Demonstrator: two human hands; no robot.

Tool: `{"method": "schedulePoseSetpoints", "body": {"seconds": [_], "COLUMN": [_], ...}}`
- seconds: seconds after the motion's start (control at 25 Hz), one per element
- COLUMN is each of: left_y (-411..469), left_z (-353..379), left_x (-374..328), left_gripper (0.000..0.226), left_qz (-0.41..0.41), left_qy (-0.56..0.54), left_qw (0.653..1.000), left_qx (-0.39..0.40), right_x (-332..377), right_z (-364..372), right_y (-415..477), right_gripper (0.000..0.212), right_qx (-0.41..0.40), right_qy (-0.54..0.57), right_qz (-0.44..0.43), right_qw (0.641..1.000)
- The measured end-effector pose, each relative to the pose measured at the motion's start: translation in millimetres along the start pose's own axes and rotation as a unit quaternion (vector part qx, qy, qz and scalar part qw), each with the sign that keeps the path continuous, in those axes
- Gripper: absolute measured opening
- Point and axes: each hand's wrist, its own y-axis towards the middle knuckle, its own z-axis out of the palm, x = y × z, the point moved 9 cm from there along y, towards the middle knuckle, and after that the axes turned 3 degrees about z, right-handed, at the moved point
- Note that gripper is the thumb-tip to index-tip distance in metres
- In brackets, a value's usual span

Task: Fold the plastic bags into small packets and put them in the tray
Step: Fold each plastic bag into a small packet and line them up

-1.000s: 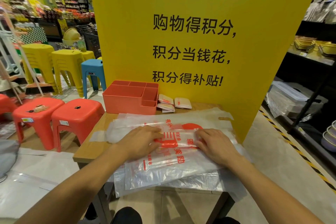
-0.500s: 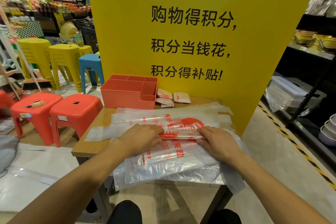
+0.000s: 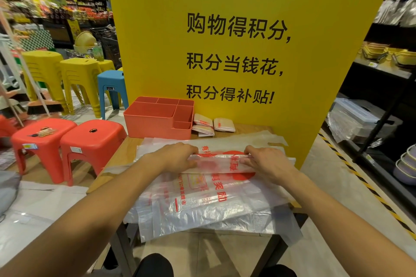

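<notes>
A clear plastic bag (image 3: 221, 163) with red print lies across a stack of similar bags (image 3: 202, 213) on a small wooden table (image 3: 126, 148). The bag is folded into a long strip, and both hands pinch its upper fold. My left hand (image 3: 177, 157) holds the strip's left part, my right hand (image 3: 265, 159) the right part. A coral tray (image 3: 155, 122) with several compartments stands at the table's back left. Three folded packets (image 3: 212, 126) lie on the table just right of the tray.
A tall yellow sign board (image 3: 236, 40) rises right behind the table. Two red stools (image 3: 67, 141) stand to the left, with yellow and blue stools farther back. Shelving with bowls and wrapped goods (image 3: 371, 123) lines the right side.
Both hands have slid away from me and lifted the bag's upper edge, folding it over into a narrower strip. The camera has tilted slightly.
</notes>
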Motion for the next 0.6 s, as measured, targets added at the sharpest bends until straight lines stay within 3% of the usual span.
{"method": "schedulePoseSetpoints", "body": {"seconds": [0.36, 0.48, 0.6], "left_y": [9.4, 3.1, -4.2], "left_z": [-0.1, -24.9, -30.5], "left_x": [4.2, -10.1, -29.1], "left_gripper": [0.067, 0.039, 0.039], "left_qz": [0.008, 0.033, 0.042], "left_qy": [0.049, 0.141, 0.15], "left_qw": [0.998, 0.988, 0.981], "left_qx": [0.036, -0.049, -0.117], "right_x": [3.9, 1.4, 16.0], "right_z": [-2.0, -8.2, -9.5], "right_y": [0.4, 0.0, -8.9], "right_gripper": [0.028, 0.019, 0.044], "right_qx": [0.052, 0.011, -0.04], "right_qy": [-0.003, -0.029, 0.007], "right_qz": [-0.044, -0.039, -0.066], "right_qw": [0.998, 0.999, 0.997]}}
